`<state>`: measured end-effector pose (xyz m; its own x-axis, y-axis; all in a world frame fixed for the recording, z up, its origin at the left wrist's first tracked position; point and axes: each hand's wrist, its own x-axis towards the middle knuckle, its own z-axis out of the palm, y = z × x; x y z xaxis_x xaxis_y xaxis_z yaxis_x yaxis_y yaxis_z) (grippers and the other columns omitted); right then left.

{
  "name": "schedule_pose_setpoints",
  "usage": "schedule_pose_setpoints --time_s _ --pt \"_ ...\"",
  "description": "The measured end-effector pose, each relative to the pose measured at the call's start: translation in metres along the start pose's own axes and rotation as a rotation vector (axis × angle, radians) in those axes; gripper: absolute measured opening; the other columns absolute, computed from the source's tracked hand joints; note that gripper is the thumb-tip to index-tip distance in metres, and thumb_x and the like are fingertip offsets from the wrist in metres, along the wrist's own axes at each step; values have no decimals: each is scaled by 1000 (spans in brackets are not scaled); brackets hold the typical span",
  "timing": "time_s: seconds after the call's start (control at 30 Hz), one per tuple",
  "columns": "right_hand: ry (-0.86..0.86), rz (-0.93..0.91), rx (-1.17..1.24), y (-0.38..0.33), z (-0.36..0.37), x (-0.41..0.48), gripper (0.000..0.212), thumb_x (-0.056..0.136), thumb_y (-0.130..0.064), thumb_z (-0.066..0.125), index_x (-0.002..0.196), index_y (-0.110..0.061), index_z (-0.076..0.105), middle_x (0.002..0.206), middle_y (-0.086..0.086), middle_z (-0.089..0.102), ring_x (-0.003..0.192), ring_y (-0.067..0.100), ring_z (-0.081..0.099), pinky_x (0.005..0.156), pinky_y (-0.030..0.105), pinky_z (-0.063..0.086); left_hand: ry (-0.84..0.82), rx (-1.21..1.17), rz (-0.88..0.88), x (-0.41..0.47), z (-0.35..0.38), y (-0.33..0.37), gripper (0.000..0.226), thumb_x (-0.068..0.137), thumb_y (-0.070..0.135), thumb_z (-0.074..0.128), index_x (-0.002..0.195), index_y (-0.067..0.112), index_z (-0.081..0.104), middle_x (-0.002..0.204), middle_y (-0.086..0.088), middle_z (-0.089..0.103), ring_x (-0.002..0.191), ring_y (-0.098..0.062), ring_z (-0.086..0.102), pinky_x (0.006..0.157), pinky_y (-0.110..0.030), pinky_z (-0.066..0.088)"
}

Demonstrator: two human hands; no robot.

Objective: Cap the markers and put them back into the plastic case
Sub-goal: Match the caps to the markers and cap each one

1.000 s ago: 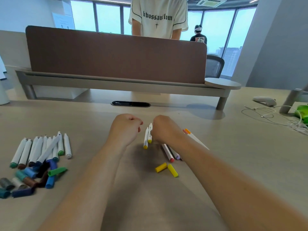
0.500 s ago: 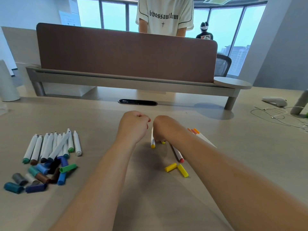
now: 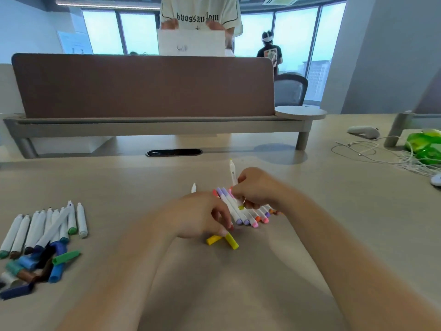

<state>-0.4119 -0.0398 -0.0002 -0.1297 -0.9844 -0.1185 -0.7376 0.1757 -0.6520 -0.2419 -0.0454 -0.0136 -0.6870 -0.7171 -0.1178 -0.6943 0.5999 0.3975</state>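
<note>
Yellow caps (image 3: 231, 240), two of them, lie crossed on the tan table (image 3: 334, 211) at centre. Left hand (image 3: 200, 216) is palm down right over them, fingertips (image 3: 224, 232) touching the caps; whether it's actually pinching one, cannot tell. A white marker end (image 3: 193, 188) sticks up behind this hand at 12 o'clock, apparently held in it.

Right hand (image 3: 257, 189), at 1 o'clock of the caps, is closed around a white marker (image 3: 233, 174), held tilted up with its tip pointing away, coloured end down by the fingers.

Under and between the hands: a row of white markers with purple, pink and orange ends (image 3: 245, 215), lying side by side, touching.

Far out at 9 o'clock: a second batch of white markers (image 3: 45, 225) in a row, with loose caps (image 3: 35, 266) in blue, green, brown and grey piled just at their near ends.

Tangled white cable (image 3: 372, 151) at 2 o'clock. Plastic case not in view.
</note>
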Motion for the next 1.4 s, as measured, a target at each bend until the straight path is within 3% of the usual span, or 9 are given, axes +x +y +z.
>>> schedule_pose_setpoints --time_s 0.37,0.47,0.53,0.63,0.73,0.93,1.1,1.4 --pt "150 -96 98 13 9 -6 21 84 -25 64 75 -14 49 70 5 53 60 16 49 57 29 37 -39 96 41 9 17 11 7 81 33 74 81 32 68 97 4 63 88 -13 58 76 -32 50" --pt "181 -117 84 16 9 -7 22 85 -25 64 74 -16 47 72 2 50 60 13 44 54 28 34 -5 95 40 9 15 11 7 83 34 73 84 28 70 87 6 64 77 -8 55 64 -25 43" --pt "198 -132 72 16 9 -7 21 84 -24 64 74 -15 46 71 2 49 60 13 42 54 29 33 67 -2 31 9 11 8 9 83 34 74 85 26 72 78 6 64 67 -6 52 59 -22 40" --pt "203 -149 68 18 11 -5 19 83 -24 62 75 -15 47 71 2 50 60 14 44 53 29 32 279 -377 -33 9 4 -2 9 83 23 75 91 19 75 81 2 74 68 -8 60 66 -28 47" --pt "168 -172 38 16 16 -6 18 86 -28 60 78 -16 50 73 2 53 62 15 46 55 28 34 515 -703 -168 11 1 -15 13 89 13 67 101 17 71 79 -2 76 60 -9 52 51 -17 42" --pt "-104 -221 150 3 22 -19 13 85 -27 57 90 -15 57 60 15 64 41 21 47 39 22 35 718 -1236 -297 13 -2 -31 14 93 7 61 104 13 67 77 -7 75 57 -12 48 44 -19 31" --pt "-248 -286 221 -6 23 -30 7 88 -13 61 82 -12 59 65 7 63 40 12 49 36 16 34 779 -1356 -329 13 -3 -32 7 93 9 62 99 12 61 77 -7 75 55 -13 54 48 -22 34" --pt "-263 -278 171 -3 26 -25 9 91 -20 63 83 -17 62 67 0 62 43 7 51 42 15 39 755 -1262 -312 11 -3 -28 7 93 10 61 100 10 60 83 -11 76 63 -15 57 53 -24 36"
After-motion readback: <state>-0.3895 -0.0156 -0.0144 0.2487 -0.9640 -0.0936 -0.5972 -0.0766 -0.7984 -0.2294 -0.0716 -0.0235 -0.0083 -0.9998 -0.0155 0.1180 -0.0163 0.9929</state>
